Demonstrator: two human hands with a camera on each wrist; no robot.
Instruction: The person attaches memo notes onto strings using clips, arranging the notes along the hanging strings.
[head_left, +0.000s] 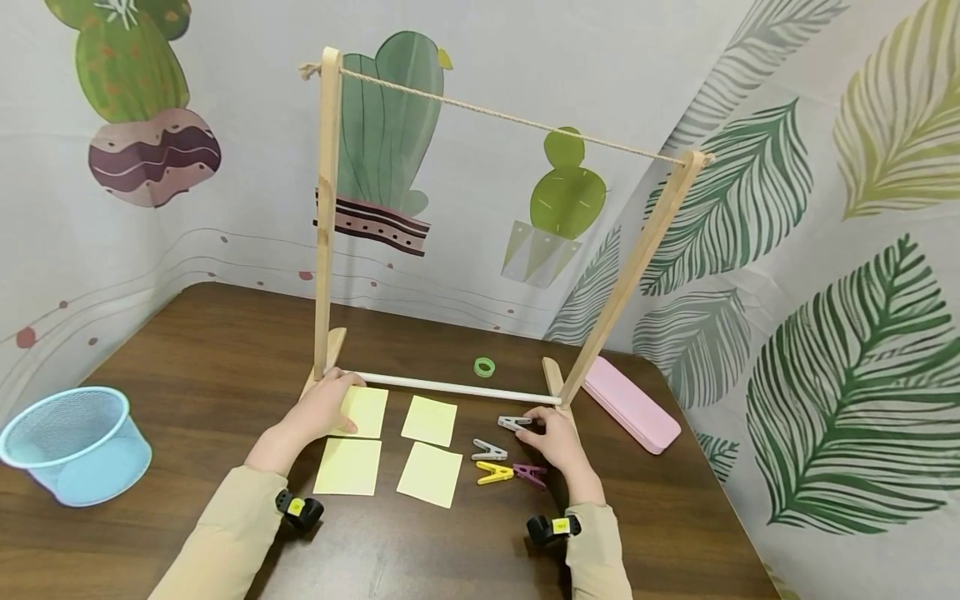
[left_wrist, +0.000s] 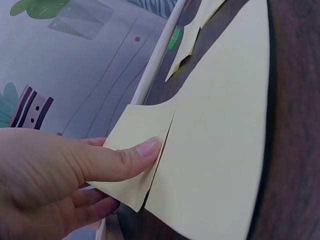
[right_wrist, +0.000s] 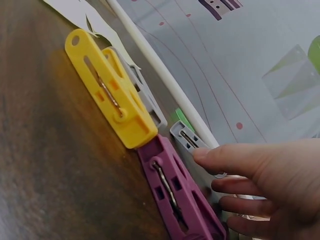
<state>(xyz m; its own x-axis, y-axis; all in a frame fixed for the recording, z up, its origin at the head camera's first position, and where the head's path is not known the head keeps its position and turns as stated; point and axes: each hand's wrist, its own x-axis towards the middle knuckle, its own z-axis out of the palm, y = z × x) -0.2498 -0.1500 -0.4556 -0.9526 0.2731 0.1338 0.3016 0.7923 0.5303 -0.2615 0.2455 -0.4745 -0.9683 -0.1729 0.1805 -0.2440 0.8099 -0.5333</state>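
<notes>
My left hand [head_left: 322, 407] pinches the far-left yellow paper square [head_left: 369, 412]. In the left wrist view the thumb lies on the paper [left_wrist: 145, 122] and the other fingers go behind it. Three more paper squares lie close by, among them a near-left one [head_left: 348, 467]. My right hand [head_left: 558, 439] holds a grey clothespin [head_left: 513, 423] between thumb and fingers, beside the stand's right foot. On the table nearer me are a second grey clothespin [head_left: 490, 451], a yellow clothespin [head_left: 494, 472] and a purple clothespin [head_left: 530, 474].
A wooden stand [head_left: 327, 208] rises behind the papers, with a rope [head_left: 487, 110] strung across its top and a white rod [head_left: 457, 387] low between its posts. A green ring [head_left: 477, 368] lies behind the rod. At left stands a blue mesh basket [head_left: 127, 450]; at right, a pink case [head_left: 630, 406].
</notes>
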